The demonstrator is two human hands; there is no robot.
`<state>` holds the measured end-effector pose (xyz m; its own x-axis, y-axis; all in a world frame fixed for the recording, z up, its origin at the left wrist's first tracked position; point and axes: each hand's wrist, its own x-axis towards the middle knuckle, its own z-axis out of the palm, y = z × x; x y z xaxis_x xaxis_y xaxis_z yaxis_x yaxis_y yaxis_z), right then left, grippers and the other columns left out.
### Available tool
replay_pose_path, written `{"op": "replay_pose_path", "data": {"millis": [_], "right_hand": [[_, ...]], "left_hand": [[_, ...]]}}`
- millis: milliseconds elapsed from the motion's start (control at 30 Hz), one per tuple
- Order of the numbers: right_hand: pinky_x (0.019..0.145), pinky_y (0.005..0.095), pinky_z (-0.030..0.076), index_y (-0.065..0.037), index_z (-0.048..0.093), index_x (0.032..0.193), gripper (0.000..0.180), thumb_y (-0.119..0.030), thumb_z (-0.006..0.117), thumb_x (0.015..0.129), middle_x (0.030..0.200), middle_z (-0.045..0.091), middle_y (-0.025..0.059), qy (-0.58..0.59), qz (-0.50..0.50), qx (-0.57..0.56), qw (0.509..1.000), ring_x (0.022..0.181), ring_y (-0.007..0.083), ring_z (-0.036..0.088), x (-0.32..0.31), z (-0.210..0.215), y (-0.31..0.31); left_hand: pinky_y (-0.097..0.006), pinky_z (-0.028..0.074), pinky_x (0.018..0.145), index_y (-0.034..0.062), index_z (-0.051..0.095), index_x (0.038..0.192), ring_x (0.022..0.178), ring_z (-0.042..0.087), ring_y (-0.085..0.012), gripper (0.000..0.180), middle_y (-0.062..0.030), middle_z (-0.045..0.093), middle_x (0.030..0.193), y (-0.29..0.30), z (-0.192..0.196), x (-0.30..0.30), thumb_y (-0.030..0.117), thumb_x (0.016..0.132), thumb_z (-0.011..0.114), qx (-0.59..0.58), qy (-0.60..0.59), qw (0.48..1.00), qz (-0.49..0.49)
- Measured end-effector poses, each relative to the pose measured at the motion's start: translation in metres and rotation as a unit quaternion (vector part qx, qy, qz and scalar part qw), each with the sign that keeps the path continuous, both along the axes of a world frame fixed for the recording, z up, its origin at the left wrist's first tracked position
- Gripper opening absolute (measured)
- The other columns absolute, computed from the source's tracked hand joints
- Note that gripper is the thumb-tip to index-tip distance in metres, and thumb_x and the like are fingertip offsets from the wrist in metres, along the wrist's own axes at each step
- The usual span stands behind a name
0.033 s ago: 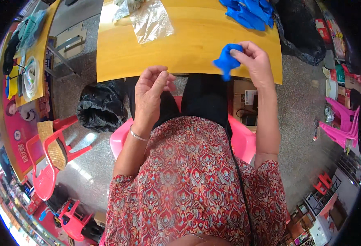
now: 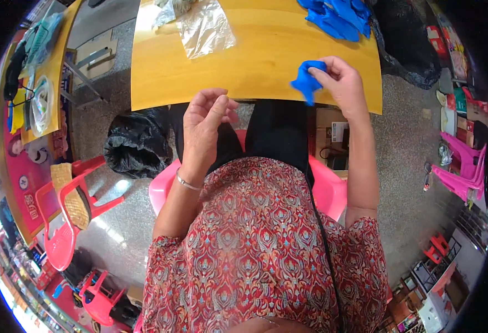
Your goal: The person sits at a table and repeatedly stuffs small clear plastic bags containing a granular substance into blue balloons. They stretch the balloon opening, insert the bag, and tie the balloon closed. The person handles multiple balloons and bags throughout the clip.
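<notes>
Right hand point(image 2: 345, 86), in the head view, pinches a limp blue piece point(image 2: 306, 80) between thumb and fingers, above the near edge of the yellow counter point(image 2: 260, 55). Left hand point(image 2: 204, 117) is nearby, fingers loosely curved and parted. On the counter's far side lie a crumpled clear bag point(image 2: 205, 33), left, and a blue heap point(image 2: 338, 19), right. Speckled floor point(image 2: 405, 150) surrounds it, bearing a black bag point(image 2: 144, 132) and red chair point(image 2: 62, 244) at left, a magenta stool point(image 2: 457, 178) at right.

Bare left hand point(image 2: 202, 119) raised, fingers loosely curled, bare right hand point(image 2: 341, 83) farther forward, I see, thumb and fingers pinched, bare right forearm point(image 2: 362, 166) nearly straight ahead.
</notes>
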<state>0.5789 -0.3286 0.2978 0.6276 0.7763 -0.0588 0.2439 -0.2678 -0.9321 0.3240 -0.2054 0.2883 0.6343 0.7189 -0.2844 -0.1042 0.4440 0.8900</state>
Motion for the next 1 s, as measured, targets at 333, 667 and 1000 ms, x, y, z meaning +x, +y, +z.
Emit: {"op": "replay_pose_path", "data": {"millis": [333,667,1000], "right_hand": [[0.073,0.0235,0.048,-0.002,0.064,0.098,0.023,-0.014,0.073,0.08,0.087,0.065,0.0016,0.178,0.085,0.059,0.979,0.079,0.0087,0.06,-0.025,0.018,-0.004],[0.073,0.0222,0.048,-0.002,0.065,0.092,0.015,-0.012,0.071,0.082,0.083,0.064,0.0011,0.222,0.04,0.125,0.966,0.078,0.008,0.058,-0.055,0.008,0.007],[0.081,0.0248,0.047,0.0,0.063,0.105,0.024,-0.014,0.067,0.086,0.095,0.064,0.0044,0.255,0.044,0.141,0.956,0.087,0.0097,0.059,-0.057,0.011,0.011]], "left_hand": [[-0.031,0.045,0.093,-0.0023,0.051,0.121,0.104,0.059,-0.0187,0.035,-0.0116,0.062,0.112,-0.024,0.016,0.042,0.01,0.09,0.061,0.116,-0.012,0.991,-0.06],[-0.032,0.057,0.076,-0.0052,0.052,0.119,0.087,0.067,-0.0237,0.038,-0.0175,0.064,0.104,-0.025,0.021,0.034,0.015,0.089,0.062,-0.149,-0.042,0.964,-0.214],[-0.035,0.055,0.08,-0.0065,0.049,0.122,0.089,0.066,-0.0268,0.042,-0.0216,0.062,0.108,-0.02,0.028,0.026,0.027,0.095,0.051,-0.301,-0.156,0.91,-0.237]]}}
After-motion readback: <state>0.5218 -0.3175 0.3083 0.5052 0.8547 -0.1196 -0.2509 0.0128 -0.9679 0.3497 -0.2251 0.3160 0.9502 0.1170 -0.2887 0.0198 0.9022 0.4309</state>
